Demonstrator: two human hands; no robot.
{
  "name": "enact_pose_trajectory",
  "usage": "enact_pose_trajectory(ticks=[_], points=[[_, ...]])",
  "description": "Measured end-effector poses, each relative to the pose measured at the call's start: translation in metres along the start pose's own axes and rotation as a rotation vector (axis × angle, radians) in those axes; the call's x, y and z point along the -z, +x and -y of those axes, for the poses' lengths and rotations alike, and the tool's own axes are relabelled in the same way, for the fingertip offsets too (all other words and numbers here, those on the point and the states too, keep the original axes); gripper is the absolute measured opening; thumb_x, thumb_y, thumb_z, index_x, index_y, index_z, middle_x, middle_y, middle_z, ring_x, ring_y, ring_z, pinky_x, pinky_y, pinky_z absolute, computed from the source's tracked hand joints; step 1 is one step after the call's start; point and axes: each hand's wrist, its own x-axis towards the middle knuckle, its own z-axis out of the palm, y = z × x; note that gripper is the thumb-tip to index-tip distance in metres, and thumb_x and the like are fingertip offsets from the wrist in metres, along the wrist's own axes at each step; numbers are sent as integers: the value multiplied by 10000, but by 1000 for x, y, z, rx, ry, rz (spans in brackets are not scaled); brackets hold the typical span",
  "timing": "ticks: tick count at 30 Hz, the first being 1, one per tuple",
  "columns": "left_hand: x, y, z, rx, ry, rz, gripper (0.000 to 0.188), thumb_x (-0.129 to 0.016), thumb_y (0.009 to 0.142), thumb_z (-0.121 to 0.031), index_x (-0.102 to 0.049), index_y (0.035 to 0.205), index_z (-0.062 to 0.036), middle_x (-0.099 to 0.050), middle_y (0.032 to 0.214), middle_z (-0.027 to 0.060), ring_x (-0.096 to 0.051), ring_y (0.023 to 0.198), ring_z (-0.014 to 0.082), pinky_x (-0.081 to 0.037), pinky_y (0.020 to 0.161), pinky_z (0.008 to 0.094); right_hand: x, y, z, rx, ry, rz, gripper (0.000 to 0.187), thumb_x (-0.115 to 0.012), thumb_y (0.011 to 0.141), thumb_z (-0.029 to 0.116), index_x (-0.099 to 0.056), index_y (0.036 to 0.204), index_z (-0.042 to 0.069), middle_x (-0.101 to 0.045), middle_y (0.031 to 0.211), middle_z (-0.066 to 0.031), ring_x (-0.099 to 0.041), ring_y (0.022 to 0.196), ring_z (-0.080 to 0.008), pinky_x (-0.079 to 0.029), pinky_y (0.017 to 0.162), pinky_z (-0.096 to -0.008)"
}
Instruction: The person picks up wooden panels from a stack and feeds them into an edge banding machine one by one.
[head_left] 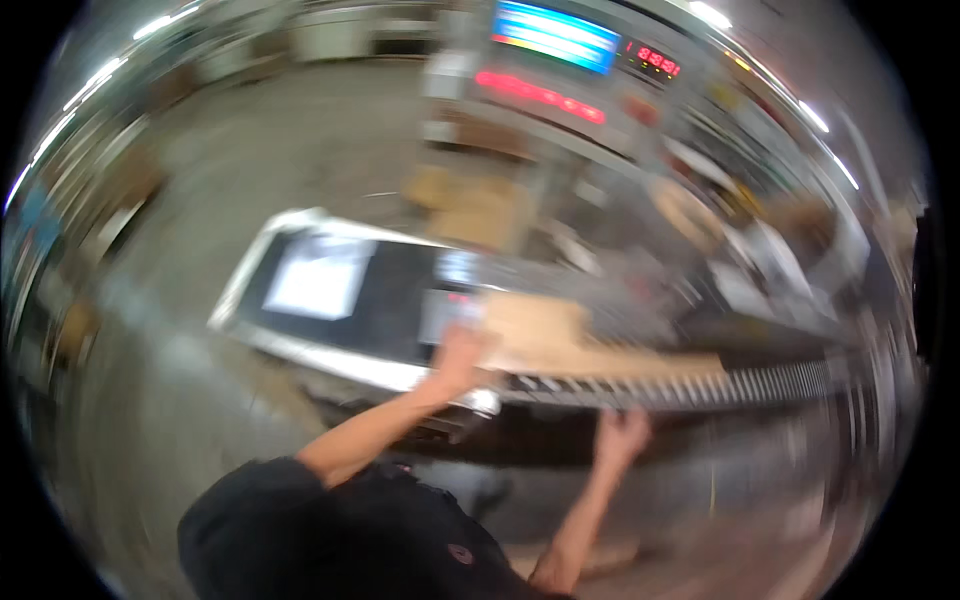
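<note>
The picture is blurred by motion. My left hand (460, 355) reaches forward and rests against the near left corner of a flat brown cardboard box (545, 335); its grip is lost in the blur. The box lies where a black conveyor belt (400, 290) meets a roller track (700, 385). My right hand (620, 435) is lower and to the right, just below the rollers' near edge, with fingers apart and nothing in it.
A white flat parcel (320, 278) lies on the belt's left part. Overhead hang a blue screen (555, 35) and red lit displays (540, 95). More brown boxes (470, 210) stand on the grey floor beyond. Cluttered workstations fill the right side.
</note>
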Motion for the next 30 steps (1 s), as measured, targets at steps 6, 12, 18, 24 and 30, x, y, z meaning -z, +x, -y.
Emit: enact_pose_trajectory(ticks=[6,12,18,24,30], points=[[28,-25,-104,101,-582,322,414,-712,788,-143,-634,1150,41,-682,1087,187,-649,1032,255,-487,911,345,48,-112,14,147,17,-112,436,-735,771,153,-620,1165,7,-618,1184,-191,-586,1098,-340,-460,959,-392],[-29,-46,-214,-141,-960,869,394,-673,857,-92,-590,1222,30,-654,1163,144,-620,1069,201,-486,934,321,203,-182,86,223,-313,-452,371,-724,778,106,-647,1127,7,-659,1106,-178,-637,1030,-308,-509,882,-380],[-16,-68,-322,-494,-1167,1064,411,-661,872,-154,-582,1228,35,-648,1167,171,-630,1056,226,-490,922,346,354,-246,87,-40,-1034,-1053,368,-641,873,176,-606,1190,-9,-638,1118,-192,-570,1100,-357,-407,989,-449],[-3,-86,-384,-594,-1255,1116,408,-645,875,-165,-579,1215,52,-661,1110,183,-661,979,212,-517,876,325,411,-277,45,-555,-725,-934,457,-564,922,304,-596,1194,-62,-585,1181,-275,-525,1141,-402,-399,979,-454],[-4,-111,-420,-471,-1424,1172,571,-678,878,-230,-484,1295,107,-613,1184,211,-610,1075,239,-505,906,326,379,-275,47,-411,-986,-993,431,-565,915,287,-622,1167,-58,-527,1232,-328,-510,1141,-433,-396,967,-484]])
